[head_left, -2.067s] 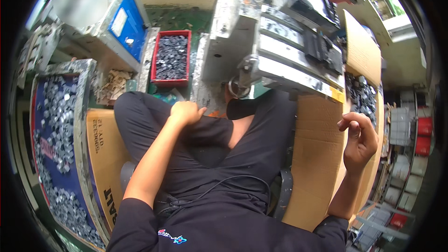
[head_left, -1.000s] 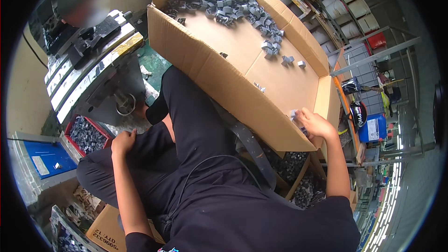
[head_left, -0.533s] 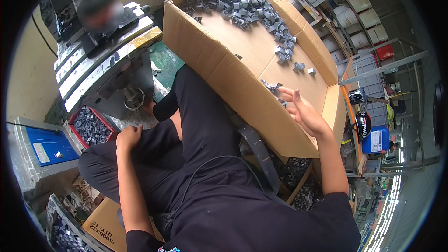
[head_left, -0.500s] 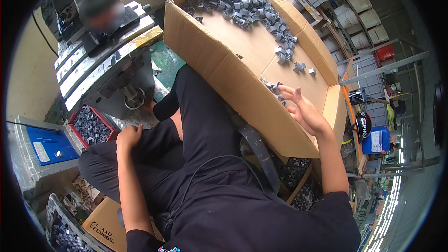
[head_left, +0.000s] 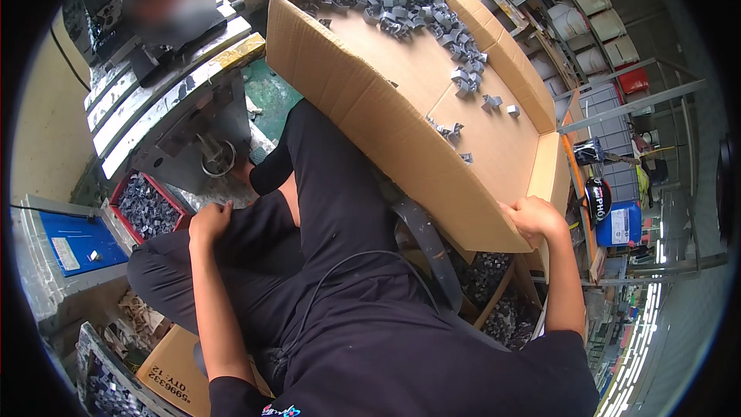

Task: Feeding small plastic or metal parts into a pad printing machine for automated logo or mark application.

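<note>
A large open cardboard box (head_left: 370, 100) lies tilted in front of me, with many small grey angular parts (head_left: 401, 4) heaped toward its far end. A few loose grey parts (head_left: 448, 131) lie nearer, along its left wall. My right hand (head_left: 534, 218) is closed over the box's near rim by the right corner, fingers on the inner side. Over my bent left knee, my left hand (head_left: 210, 224) is closed with its fingers curled; whether anything is inside them is hidden.
A machine with a slotted metal table (head_left: 174, 93) stands at the left, a red bin (head_left: 150, 208) of grey parts below it. A blue-lidded case (head_left: 85, 239) is beside the bin. More parts fill containers (head_left: 486, 278) under the box. Shelves with pails (head_left: 590, 0) stand right.
My right hand has moved from above the loose parts inside the box down to its near rim and closed on it. My left hand stays at the knee.
</note>
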The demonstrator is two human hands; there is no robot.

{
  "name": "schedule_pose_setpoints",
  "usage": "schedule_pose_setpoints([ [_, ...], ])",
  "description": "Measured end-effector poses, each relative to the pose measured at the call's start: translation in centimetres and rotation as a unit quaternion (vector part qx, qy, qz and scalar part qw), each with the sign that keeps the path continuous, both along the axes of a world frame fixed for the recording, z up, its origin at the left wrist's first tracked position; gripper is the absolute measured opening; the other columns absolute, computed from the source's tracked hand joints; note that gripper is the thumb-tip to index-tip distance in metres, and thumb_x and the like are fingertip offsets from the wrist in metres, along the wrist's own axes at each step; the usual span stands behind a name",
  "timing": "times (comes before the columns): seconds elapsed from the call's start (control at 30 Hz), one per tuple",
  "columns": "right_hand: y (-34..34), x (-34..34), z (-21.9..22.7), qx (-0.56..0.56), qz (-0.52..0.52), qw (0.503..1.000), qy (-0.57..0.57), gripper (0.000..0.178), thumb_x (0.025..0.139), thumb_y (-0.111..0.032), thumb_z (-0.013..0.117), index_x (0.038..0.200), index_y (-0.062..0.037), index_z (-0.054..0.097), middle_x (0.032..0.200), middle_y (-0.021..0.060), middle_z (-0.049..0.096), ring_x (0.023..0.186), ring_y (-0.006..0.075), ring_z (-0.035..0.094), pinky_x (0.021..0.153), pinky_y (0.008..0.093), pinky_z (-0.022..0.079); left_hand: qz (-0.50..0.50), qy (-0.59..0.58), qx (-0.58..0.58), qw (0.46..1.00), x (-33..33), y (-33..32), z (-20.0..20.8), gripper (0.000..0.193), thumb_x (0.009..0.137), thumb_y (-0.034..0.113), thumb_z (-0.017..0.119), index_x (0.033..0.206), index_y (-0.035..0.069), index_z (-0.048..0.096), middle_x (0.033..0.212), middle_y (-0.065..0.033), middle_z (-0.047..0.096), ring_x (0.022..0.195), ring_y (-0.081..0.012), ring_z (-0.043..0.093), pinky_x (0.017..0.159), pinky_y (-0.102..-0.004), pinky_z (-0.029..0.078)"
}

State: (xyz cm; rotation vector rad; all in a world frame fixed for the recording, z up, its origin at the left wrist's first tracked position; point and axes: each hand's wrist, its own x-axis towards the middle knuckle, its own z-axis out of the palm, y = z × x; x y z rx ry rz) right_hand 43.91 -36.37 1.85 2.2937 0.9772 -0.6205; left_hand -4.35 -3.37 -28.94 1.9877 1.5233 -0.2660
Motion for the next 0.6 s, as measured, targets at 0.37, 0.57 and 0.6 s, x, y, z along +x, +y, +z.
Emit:
schedule_pose_setpoints([
  [0.37,-1.4,1.9,1.0,0.033,-0.113,0.982,0.15,0.025,0.081,-0.021,0.078,0.097,-0.0021,0.074,0.08,0.0112,0.076,0.068,0.0178,0.074,0.064,0.0321,0.06,0.005,-0.003,0.003,1.0,0.0,-0.2,-0.4,0.06,0.102,0.055,0.052,0.102,0.001,0.08,0.104,-0.0282,0.074,0.104,-0.045,0.071,0.095,-0.0508,0.054],
  [0.57,-2.4,2.0,0.4,0.07,-0.073,0.984,0.146,0.031,0.073,-0.013,0.083,0.099,-0.0018,0.07,0.084,0.0084,0.074,0.076,0.0164,0.07,0.072,0.0314,0.057,0.008,-0.003,0.008,1.0,-0.2,-0.3,-0.3,0.06,0.102,0.054,0.052,0.101,0.001,0.079,0.103,-0.0281,0.074,0.104,-0.0449,0.071,0.094,-0.0507,0.055],
  [0.6,-2.3,1.9,0.4,0.077,-0.072,0.984,0.145,0.031,0.073,-0.014,0.083,0.099,-0.0017,0.07,0.084,0.0081,0.074,0.078,0.0163,0.069,0.074,0.0316,0.057,0.008,-0.003,0.005,1.0,-0.3,-0.4,-0.2,0.06,0.102,0.054,0.051,0.101,0.001,0.079,0.103,-0.0282,0.074,0.104,-0.0449,0.071,0.094,-0.0508,0.055],
])
